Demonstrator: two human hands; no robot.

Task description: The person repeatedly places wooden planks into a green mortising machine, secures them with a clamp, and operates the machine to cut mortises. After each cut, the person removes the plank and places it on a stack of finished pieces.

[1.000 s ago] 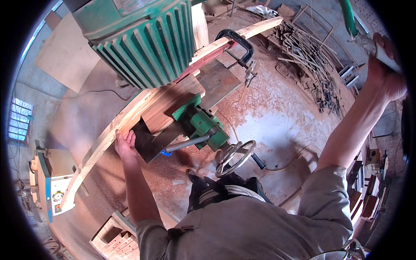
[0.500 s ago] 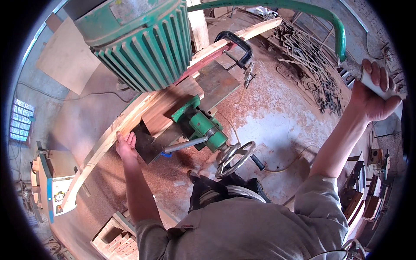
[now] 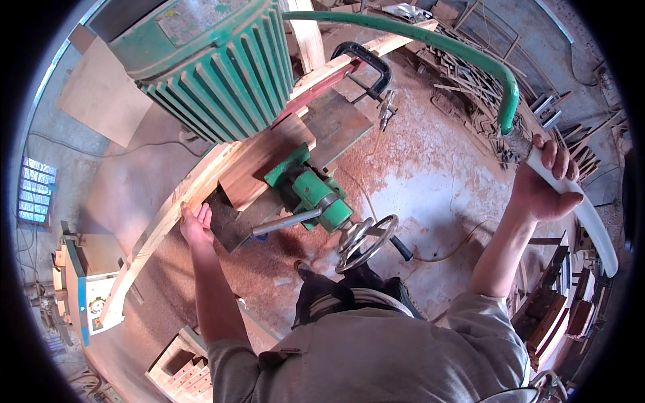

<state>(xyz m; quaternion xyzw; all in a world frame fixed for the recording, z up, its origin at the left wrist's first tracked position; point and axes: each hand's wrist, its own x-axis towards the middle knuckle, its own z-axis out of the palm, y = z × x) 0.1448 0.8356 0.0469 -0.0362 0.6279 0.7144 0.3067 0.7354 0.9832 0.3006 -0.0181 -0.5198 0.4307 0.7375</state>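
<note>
My left hand point(image 3: 196, 226) is at the near edge of a long curved wooden beam point(image 3: 161, 225). Its thumb side touches the wood and the other fingers curl loosely beside it. Out to the right, my right hand point(image 3: 547, 183) is wrapped round a white sleeve point(image 3: 592, 232) on a bent green lever point(image 3: 463, 50). The lever reaches across from a large green ribbed motor point(image 3: 215, 80) above the beam. Under the motor, a brown wood block point(image 3: 263, 164) lies against a green clamp point(image 3: 309, 191). The motor hides the beam's middle and any cutting tool.
A black C-clamp point(image 3: 368, 67) grips the beam's far part with a reddish strip. A metal handwheel point(image 3: 369, 243) stands just before my body. Scrap sticks point(image 3: 480, 94) pile at the far right, a white-fronted cabinet point(image 3: 101, 295) stands left, and sawdust covers the floor.
My right hand has drawn the green lever nearer and to the left, so more of the white sleeve shows. My left hand stays at about the same spot on the beam.
</note>
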